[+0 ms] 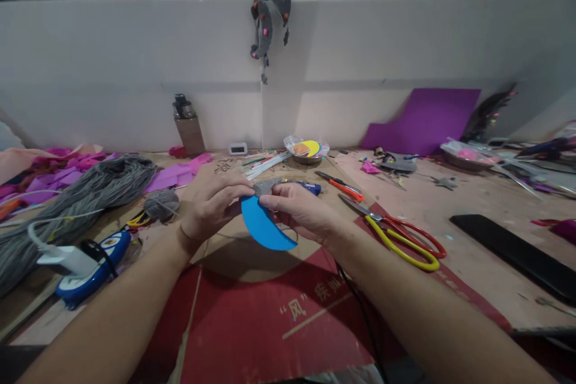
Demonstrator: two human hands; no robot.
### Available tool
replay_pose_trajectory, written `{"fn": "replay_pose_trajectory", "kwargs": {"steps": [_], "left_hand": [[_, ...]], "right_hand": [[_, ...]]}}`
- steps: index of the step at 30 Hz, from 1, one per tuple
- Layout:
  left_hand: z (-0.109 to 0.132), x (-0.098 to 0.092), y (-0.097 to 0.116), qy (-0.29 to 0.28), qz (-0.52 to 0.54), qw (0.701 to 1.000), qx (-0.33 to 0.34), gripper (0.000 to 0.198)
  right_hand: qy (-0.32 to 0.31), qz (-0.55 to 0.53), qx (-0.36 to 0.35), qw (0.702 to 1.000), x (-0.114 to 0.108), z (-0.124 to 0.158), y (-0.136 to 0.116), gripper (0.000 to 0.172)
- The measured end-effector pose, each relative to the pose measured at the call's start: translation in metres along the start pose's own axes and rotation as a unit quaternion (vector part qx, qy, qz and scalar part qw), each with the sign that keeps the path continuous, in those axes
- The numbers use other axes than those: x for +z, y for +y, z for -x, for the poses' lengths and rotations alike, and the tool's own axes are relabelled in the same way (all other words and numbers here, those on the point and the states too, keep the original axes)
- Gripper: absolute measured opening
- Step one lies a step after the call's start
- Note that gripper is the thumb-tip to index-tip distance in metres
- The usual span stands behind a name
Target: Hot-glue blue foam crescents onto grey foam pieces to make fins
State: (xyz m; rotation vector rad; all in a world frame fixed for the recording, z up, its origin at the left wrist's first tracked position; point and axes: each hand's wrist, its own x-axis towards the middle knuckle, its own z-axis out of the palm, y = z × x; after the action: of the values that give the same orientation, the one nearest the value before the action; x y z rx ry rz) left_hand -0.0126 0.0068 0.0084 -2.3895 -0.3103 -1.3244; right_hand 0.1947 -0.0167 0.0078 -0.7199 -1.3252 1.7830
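Observation:
A bright blue crescent-shaped sheet piece point(267, 228) is held up between my two hands, over the middle of the red and brown cardboard point(252, 324). My left hand point(213, 204) pinches its upper left tip. On the other side, my right hand point(297, 207) has its fingers closed around the top and inner edge. A small grey piece point(266, 187), perhaps felt or yarn, sits at the crescent's upper end between both sets of fingertips; how it is joined there is hidden. Just behind my right hand lies a blue tool point(310, 188), partly covered.
Large scissors point(400, 240) with red and yellow handles and an orange utility knife point(346, 187) lie right. Grey yarn point(108, 186) and a blue power strip point(96, 270) with a white plug are left. A black flat object point(513, 255) lies far right; a bowl point(307, 158) stands behind.

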Motion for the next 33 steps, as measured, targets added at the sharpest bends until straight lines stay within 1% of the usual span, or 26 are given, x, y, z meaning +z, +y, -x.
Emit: {"fn": "replay_pose_trajectory", "kwargs": {"steps": [3, 6, 8, 9, 10, 11, 12, 13, 14, 15, 17, 18, 19, 20, 21, 23, 24, 26, 29, 31, 32, 33], "left_hand": [[-0.001, 0.0, 0.0, 0.002, -0.001, 1.0, -0.001, 0.022], [-0.001, 0.0, 0.002, -0.014, 0.013, 1.0, -0.007, 0.017], [-0.002, 0.003, 0.005, -0.013, 0.034, 0.999, -0.029, 0.014], [-0.003, 0.005, 0.007, -0.009, 0.043, 0.997, -0.058, 0.012], [-0.003, 0.008, 0.009, 0.001, 0.049, 0.993, -0.108, 0.011], [-0.003, 0.012, 0.01, 0.014, 0.057, 0.982, -0.179, 0.009], [-0.003, 0.016, 0.011, 0.028, 0.073, 0.961, -0.265, 0.007], [-0.003, 0.021, 0.011, 0.046, 0.1, 0.927, -0.358, 0.007], [-0.002, 0.026, 0.011, 0.063, 0.145, 0.882, -0.444, 0.008], [-0.002, 0.031, 0.011, 0.079, 0.21, 0.833, -0.505, 0.011], [0.0, 0.039, 0.009, 0.117, 0.324, 0.739, -0.579, 0.016], [0.0, 0.041, 0.009, 0.13, 0.362, 0.703, -0.598, 0.018], [0.0, 0.043, 0.009, 0.141, 0.384, 0.679, -0.61, 0.02], [0.0, 0.044, 0.009, 0.147, 0.394, 0.665, -0.618, 0.021], [0.0, 0.044, 0.01, 0.152, 0.398, 0.659, -0.62, 0.021], [0.0, 0.044, 0.011, 0.157, 0.397, 0.657, -0.621, 0.021], [0.0, 0.044, 0.01, 0.16, 0.399, 0.654, -0.623, 0.021], [0.001, 0.043, 0.008, 0.175, 0.401, 0.644, -0.628, 0.022], [0.006, 0.042, -0.004, 0.216, 0.386, 0.634, -0.634, 0.025], [0.012, 0.038, -0.017, 0.238, 0.354, 0.641, -0.638, 0.025], [0.015, 0.035, -0.025, 0.246, 0.334, 0.649, -0.637, 0.023], [0.019, 0.032, -0.033, 0.26, 0.306, 0.658, -0.637, 0.022]], "right_hand": [[-0.004, -0.011, 0.021, 1.0, 0.004, 0.001, 0.001, 0.043], [0.015, -0.004, 0.024, 1.0, 0.006, 0.001, 0.003, 0.047], [0.031, 0.009, 0.018, 0.999, 0.007, 0.001, 0.003, 0.048], [0.032, 0.018, 0.017, 0.999, 0.007, 0.001, 0.003, 0.049], [0.027, 0.028, 0.018, 0.999, 0.006, 0.001, 0.002, 0.049], [0.021, 0.038, 0.018, 0.999, 0.005, 0.001, 0.0, 0.05], [0.025, 0.05, 0.011, 0.998, 0.002, 0.001, -0.002, 0.051], [0.046, 0.065, -0.009, 0.997, 0.0, 0.0, -0.004, 0.052], [0.084, 0.085, -0.042, 0.992, -0.004, -0.001, -0.005, 0.052], [0.132, 0.111, -0.085, 0.981, -0.007, -0.002, -0.005, 0.05], [0.226, 0.17, -0.158, 0.946, -0.012, -0.006, -0.003, 0.044], [0.253, 0.19, -0.175, 0.932, -0.014, -0.009, 0.001, 0.04], [0.261, 0.199, -0.176, 0.928, -0.014, -0.012, 0.005, 0.037], [0.257, 0.197, -0.162, 0.932, -0.012, -0.014, 0.011, 0.036], [0.241, 0.186, -0.137, 0.943, -0.01, -0.016, 0.016, 0.035], [0.178, 0.173, -0.084, 0.965, -0.004, -0.018, 0.025, 0.03], [0.146, 0.182, -0.063, 0.97, -0.001, -0.018, 0.028, 0.023], [0.107, 0.233, -0.044, 0.966, 0.005, -0.015, 0.029, 0.014], [0.098, 0.326, -0.084, 0.936, 0.011, -0.006, 0.02, 0.019], [0.091, 0.362, -0.125, 0.919, 0.014, 0.001, 0.01, 0.021], [0.084, 0.364, -0.138, 0.917, 0.015, 0.005, 0.004, 0.022], [0.075, 0.354, -0.142, 0.921, 0.016, 0.01, -0.002, 0.022]]}}
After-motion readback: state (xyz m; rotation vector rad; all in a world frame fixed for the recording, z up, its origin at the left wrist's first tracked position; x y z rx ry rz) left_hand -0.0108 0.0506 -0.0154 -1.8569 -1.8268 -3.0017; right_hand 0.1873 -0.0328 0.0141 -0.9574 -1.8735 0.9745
